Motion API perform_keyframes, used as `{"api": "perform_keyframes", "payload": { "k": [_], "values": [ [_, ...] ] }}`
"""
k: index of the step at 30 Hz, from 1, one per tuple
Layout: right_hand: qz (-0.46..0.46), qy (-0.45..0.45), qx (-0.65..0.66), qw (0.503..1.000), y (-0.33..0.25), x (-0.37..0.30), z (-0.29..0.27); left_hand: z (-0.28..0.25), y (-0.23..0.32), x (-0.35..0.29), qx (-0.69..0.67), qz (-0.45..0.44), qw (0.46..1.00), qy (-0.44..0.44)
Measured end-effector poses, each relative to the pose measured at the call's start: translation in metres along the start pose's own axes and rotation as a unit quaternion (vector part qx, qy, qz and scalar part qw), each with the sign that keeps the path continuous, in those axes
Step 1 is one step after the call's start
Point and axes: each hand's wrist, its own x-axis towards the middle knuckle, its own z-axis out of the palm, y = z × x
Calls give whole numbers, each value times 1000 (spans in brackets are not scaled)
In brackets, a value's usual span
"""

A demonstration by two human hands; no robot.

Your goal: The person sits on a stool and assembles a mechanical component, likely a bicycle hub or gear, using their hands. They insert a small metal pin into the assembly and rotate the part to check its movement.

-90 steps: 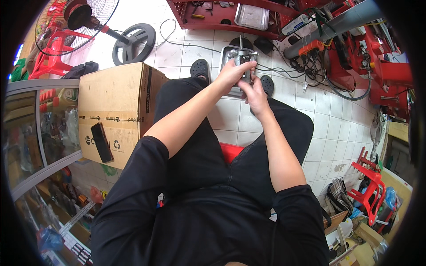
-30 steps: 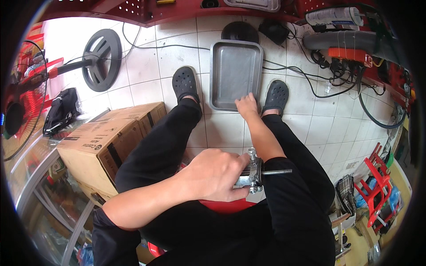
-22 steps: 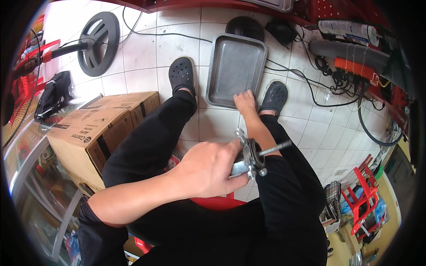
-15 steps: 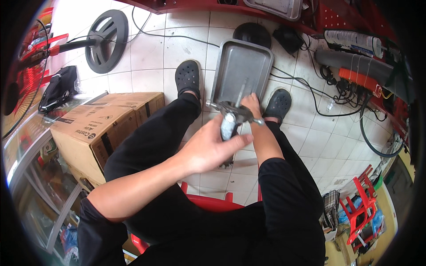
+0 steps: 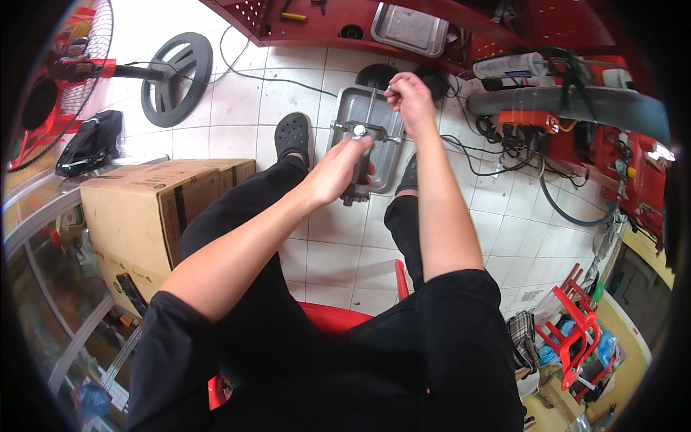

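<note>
In my left hand is a dark metal mechanical part with a round silver bolt head near my thumb. My fingers wrap round its body, over the near end of a grey metal tray on the floor. Crosswise arms stick out at both sides of the part, and a thin rod points away from me. Just right of the rod's far end, my right hand is raised with its fingers curled into a pinch. Something small and pale shows at those fingertips, too small to name.
Cardboard boxes stand at my left, beside a glass-fronted case. A fan's round base is farther off. Black cables cross the tiled floor. Red shelving with another metal tray lines the far side. Red stools lie at the right.
The right hand has come up from the tray and moved farther away, closing into a pinch. My left hand has shifted the metal part away from me, and the view has tilted up.
</note>
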Motion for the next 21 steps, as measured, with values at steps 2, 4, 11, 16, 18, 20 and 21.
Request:
{"api": "perform_keyframes", "payload": {
  "k": [2,4,11,16,18,20,21],
  "values": [
    [-37,-41,24,998,-54,-36,11,0,-7,-7,119,92,989,10],
    [-60,-56,-9,997,-87,-76,17,3,-2,-24,237,102,965,49],
    [-128,-81,28,988,-138,-263,50,36,12,-133,412,319,854,-13],
    [-152,-44,102,982,-115,-339,53,49,1,-206,529,258,808,17],
    [-158,-41,94,982,-103,-351,58,47,-17,-215,517,223,826,27],
    [-162,-33,32,986,-97,-353,60,37,-38,-209,527,246,813,41],
    [-195,-42,-14,980,-96,-350,61,35,-42,-208,537,256,803,46]
  ]
}}
